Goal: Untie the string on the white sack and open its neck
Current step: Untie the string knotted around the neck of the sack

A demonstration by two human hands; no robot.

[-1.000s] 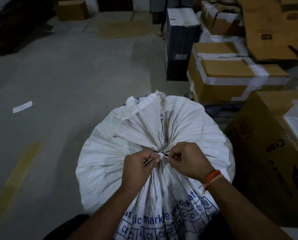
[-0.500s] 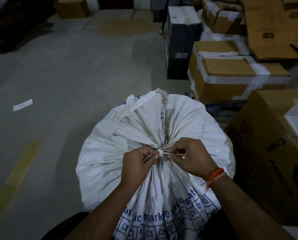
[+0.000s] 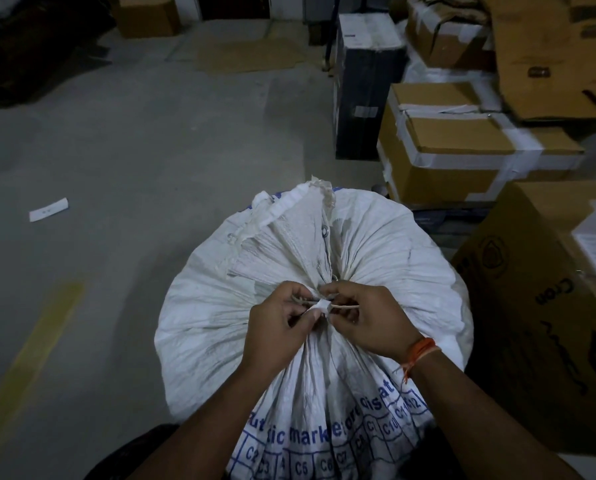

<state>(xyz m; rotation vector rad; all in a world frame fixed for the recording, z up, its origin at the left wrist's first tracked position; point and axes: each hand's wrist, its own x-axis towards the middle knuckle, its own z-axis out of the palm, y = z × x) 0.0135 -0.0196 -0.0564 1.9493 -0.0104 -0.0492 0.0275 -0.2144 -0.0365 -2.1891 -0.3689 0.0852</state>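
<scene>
Dim storeroom floor of bare concrete, cardboard boxes stacked along the right, white sack standing full just in front, its gathered neck fanned away toward the far side. From the head view: knot of pale string at the cinch point, squarely between both hands and touching both, left hand pinched narrow on the knot's left side, right hand pinched narrow on the strand running rightward. String's long axis lying left to right across the neck, so likely a pull apart sideways rather than upward; neither hand clearly nearer, neck not yet open.
</scene>
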